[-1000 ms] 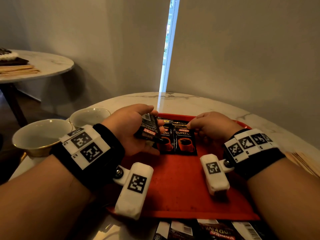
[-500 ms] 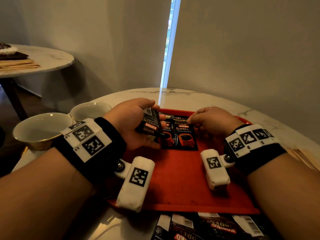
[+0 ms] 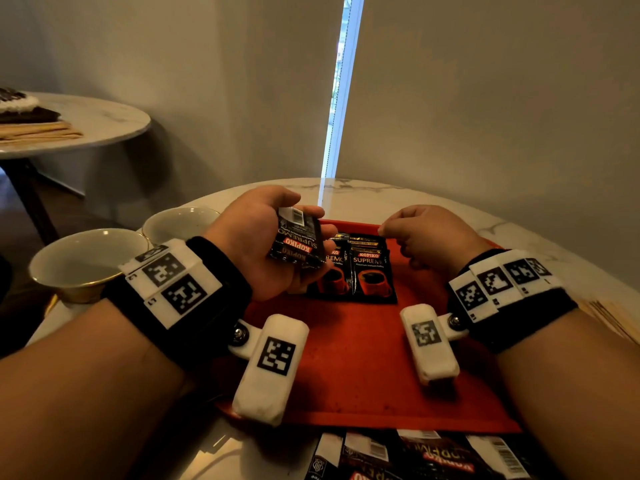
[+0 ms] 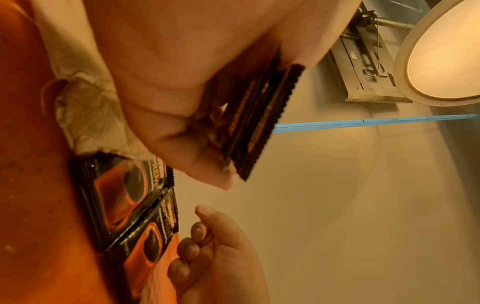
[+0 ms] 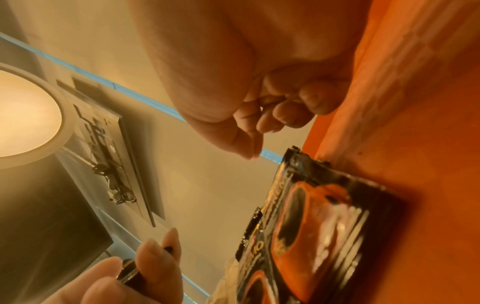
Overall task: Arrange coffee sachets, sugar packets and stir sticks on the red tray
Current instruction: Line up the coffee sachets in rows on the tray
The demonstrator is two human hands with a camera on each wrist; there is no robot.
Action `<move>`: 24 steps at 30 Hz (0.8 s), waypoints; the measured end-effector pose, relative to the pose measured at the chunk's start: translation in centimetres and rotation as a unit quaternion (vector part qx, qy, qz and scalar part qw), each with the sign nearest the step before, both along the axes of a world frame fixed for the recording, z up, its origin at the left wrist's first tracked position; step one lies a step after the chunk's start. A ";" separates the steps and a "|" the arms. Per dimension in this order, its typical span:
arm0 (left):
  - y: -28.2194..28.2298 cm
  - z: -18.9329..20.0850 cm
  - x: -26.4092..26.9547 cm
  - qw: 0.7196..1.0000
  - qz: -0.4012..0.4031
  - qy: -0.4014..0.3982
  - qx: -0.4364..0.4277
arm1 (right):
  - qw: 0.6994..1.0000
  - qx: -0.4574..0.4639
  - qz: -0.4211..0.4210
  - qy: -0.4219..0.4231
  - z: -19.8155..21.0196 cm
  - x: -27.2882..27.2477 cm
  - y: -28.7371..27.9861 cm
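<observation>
My left hand (image 3: 308,218) grips a small stack of black Kopiko coffee sachets (image 3: 298,244) above the far left part of the red tray (image 3: 363,362). In the left wrist view the stack (image 4: 259,115) is clamped between thumb and fingers. Two more sachets (image 3: 372,275) lie side by side, face up, at the tray's far edge, also seen from the left wrist as sachets (image 4: 124,195). My right hand (image 3: 391,233) hovers just right of them with fingers curled and nothing in it; the right wrist view shows the same hand (image 5: 262,133) as a loose fist, clear of the lying sachet (image 5: 311,226).
Several more sachets (image 3: 415,459) lie on the marble table in front of the tray. Two white cups (image 3: 86,261) stand to the left. Wooden stir sticks (image 3: 609,323) lie at the right table edge. A second round table (image 3: 104,123) stands far left.
My right hand has come off the top edge of the right lying sachet and curled up. The left hand has risen a little with its stack.
</observation>
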State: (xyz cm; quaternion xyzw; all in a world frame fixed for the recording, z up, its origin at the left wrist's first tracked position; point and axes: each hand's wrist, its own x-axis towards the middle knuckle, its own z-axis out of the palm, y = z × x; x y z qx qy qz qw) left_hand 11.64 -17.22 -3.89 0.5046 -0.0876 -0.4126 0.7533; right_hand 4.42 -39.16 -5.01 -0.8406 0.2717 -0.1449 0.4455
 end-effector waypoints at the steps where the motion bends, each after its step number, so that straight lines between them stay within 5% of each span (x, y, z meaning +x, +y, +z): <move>1: 0.1 0.1 0.0 1.000 0.000 0.003 -0.008 | 1.000 0.002 0.001 -0.015 0.1 0.1 0.1; 7: 0.2 0.3 0.0 0.999 0.027 0.012 -0.032 | 0.973 0.090 0.117 -0.177 2.0 -0.8 2.7; 13: 0.3 0.7 -0.1 0.998 0.053 -0.012 -0.040 | 0.926 0.081 0.331 -0.164 3.2 -1.5 4.9; 24: 0.4 1.1 -0.7 0.997 0.063 -0.027 -0.045 | 0.929 0.070 0.326 -0.159 2.7 -1.4 5.1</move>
